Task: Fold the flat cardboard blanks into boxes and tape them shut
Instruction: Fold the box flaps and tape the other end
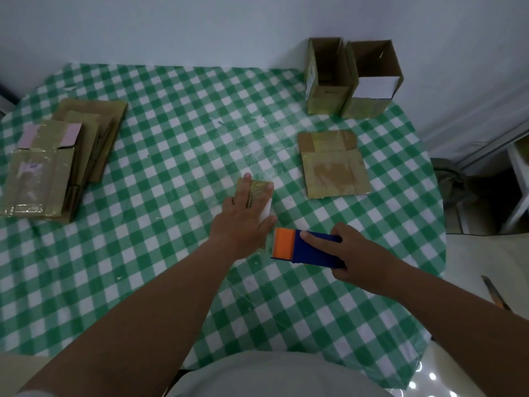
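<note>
Head view looks down on a round table [171, 138] under a green-and-white check cloth. Near the middle, the left hand [243, 222] lies flat on a small box [259, 193], fingers straight and spread across its top, pressing it down; a white panel of the box shows under the fingers. Just beside it, toward 4 o'clock from the box, the right hand [355, 259] grips a blue tape dispenser [312, 250], fingers curled round the body and the forefinger laid along its top. The dispenser's orange end points at the box and sits close to the left hand; whether it touches the box I cannot tell.

At 9 o'clock on the table lies a stack of flat blanks [57, 161], some with glossy tape and pale pink patches. At 2 o'clock from the centre one flat blank [333, 164] lies alone, well apart from the hands. Beyond it, at 1 o'clock by the wall, stand two boxes side by side, touching and open at the top: the left open box [326, 78] and the right open box [372, 81], which has a white panel on its front. Off the table at 4 o'clock, a thin knife-like tool [495, 293] rests on a pale surface.
</note>
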